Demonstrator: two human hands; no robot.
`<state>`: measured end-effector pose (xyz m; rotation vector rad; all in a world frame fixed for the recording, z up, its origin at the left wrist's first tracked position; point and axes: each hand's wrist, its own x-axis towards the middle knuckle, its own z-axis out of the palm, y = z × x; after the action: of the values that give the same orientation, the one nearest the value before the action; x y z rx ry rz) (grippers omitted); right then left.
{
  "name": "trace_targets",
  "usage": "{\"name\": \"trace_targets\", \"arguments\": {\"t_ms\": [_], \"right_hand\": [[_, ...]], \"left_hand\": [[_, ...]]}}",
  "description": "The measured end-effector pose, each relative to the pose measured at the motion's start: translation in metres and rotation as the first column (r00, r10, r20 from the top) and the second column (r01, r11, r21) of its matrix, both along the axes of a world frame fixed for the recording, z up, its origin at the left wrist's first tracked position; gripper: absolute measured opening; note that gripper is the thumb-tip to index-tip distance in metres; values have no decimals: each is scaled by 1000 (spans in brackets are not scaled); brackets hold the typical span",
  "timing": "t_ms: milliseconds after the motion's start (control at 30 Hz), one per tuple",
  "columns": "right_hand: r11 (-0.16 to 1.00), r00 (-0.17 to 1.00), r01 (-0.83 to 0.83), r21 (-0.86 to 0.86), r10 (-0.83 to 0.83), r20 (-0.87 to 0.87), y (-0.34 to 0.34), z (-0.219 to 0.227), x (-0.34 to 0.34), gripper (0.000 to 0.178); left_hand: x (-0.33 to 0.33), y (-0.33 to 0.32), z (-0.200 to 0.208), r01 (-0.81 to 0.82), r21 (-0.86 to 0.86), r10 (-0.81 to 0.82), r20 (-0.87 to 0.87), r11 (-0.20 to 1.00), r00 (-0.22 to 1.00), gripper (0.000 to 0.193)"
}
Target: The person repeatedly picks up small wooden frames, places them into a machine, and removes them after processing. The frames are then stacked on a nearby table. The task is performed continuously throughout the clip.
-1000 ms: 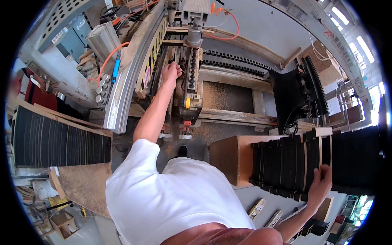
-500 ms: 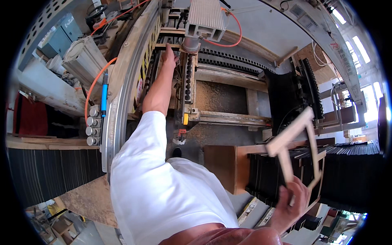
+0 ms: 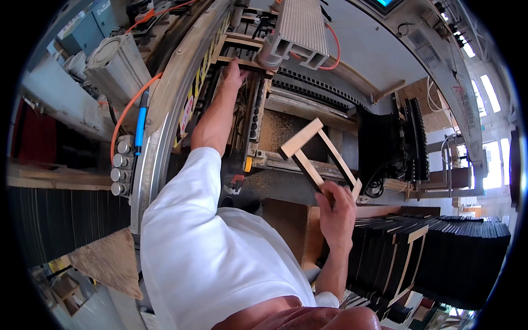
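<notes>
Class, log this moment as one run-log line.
left hand: on wooden piece in machine | right hand: holds U-shaped light wooden frame | stacked black-faced frames at right

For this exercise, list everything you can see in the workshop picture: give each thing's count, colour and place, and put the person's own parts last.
wooden frame: one, pale wood with dark inner edges, held up at centre.
stack of frames: many, black with pale edges, lower right.
machine rail: one, grey metal, curving up the left.
orange hose: one, left of the rail.
ribbed aluminium beam: one, silver, top centre.
sawdust bed: one, tan, inside the machine.
dark panels: a stack, black, lower left.
left hand: reaching into the machine, on a wooden piece.
right hand: gripping the wooden frame.
</notes>
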<state>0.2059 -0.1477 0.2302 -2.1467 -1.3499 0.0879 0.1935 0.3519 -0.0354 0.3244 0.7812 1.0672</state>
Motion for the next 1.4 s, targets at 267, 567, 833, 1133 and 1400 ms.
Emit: {"name": "trace_targets", "arguments": {"t_ms": [267, 567, 833, 1133, 1400], "right_hand": [[929, 930, -364, 61, 360, 67, 125, -66, 37, 18], [686, 703, -710, 158, 704, 101, 221, -147, 19, 21], [645, 654, -757, 107, 748, 118, 231, -165, 23, 25], [715, 724, -689, 114, 672, 159, 303, -182, 30, 26], [786, 644, -583, -206, 601, 473, 340, -176, 27, 22]], "left_hand": [[-67, -126, -10, 114, 84, -114, -6, 990, 993, 35], [-139, -250, 16, 138, 247, -210, 295, 959, 932, 34], [-133, -270, 21, -32, 215, -23, 250, 976, 968, 29], [-204, -408, 46, -39, 135, 23, 112, 990, 993, 43], [-277, -507, 48, -32, 92, 35, -37, 995, 999, 35]]}}
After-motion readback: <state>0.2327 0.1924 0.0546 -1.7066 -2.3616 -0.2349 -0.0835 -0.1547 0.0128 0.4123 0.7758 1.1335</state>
